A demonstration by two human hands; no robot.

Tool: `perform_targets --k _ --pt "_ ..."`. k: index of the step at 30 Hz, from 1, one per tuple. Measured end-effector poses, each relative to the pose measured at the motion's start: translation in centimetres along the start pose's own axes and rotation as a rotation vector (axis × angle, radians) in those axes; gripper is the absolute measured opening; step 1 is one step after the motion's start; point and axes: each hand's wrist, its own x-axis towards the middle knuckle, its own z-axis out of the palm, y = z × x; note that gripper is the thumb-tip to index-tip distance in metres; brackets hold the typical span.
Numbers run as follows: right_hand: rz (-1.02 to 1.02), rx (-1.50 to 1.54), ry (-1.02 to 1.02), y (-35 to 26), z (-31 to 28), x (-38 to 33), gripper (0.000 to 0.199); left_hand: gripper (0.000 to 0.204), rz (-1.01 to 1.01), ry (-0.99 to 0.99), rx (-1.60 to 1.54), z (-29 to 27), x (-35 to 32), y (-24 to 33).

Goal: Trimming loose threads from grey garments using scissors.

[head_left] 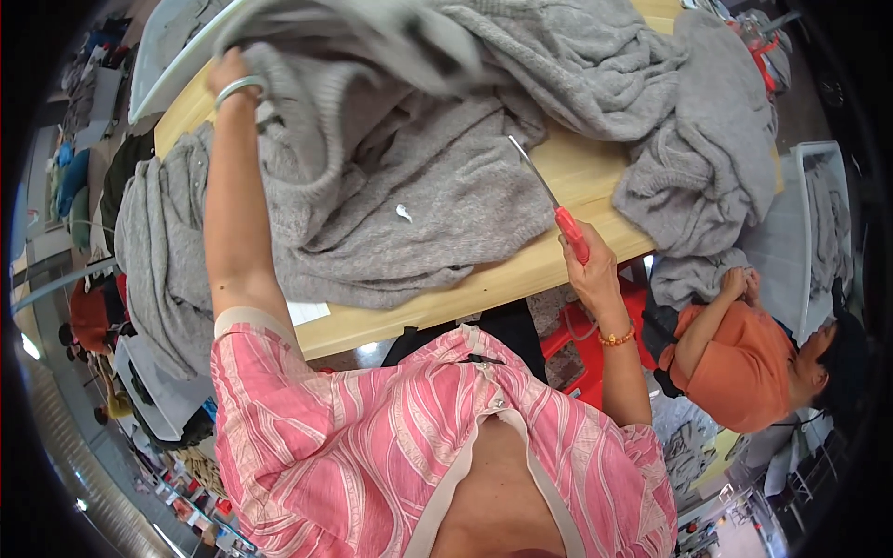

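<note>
My left hand [230, 73] reaches to the upper left, closed on the edge of a grey knit garment [312, 121]. Part of that garment is blurred by motion where it swings above the table. Red-handled scissors [570, 232] are in my right hand [595, 270], right of the middle, their thin metal blades pointing up and left over the table. Beneath the lifted cloth, more grey knit [446, 205] lies spread on the wooden table, with a small crumpled white scrap [403, 213] on top.
Grey knitwear [577, 65] is heaped along the table's [595, 172] far side and right end [707, 139]. A white bin [163, 70] stands beyond at left, another bin [800, 214] at right. A red stool [595, 358] and a person in orange [735, 358] are close on my right.
</note>
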Motion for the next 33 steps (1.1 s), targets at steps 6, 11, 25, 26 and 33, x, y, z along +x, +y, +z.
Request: perform_targets --k 6,11,25,26,33 --pt "0.019 -0.059 -0.123 -0.6 0.9 0.3 0.028 0.069 0.777 -0.128 0.428 -6.8 -3.8 -8.4" --pt "-0.06 -0.058 -0.214 -3.0 2.3 0.9 0.027 0.061 0.439 -0.503 0.489 -6.9 -12.7 -9.6" --pt "-0.129 -0.177 -0.294 -6.0 2.9 0.9 0.025 0.018 0.5 -0.37 0.605 -28.9 -1.7 -10.4" --pt "-0.134 -0.175 -0.298 -6.3 3.0 0.9 0.025 0.021 0.373 -0.356 0.624 -29.8 -1.2 -11.6" --pt "-0.249 -0.207 -0.397 -7.8 5.7 1.6 0.025 0.021 0.818 -0.031 0.573 -23.9 -3.1 -15.5"
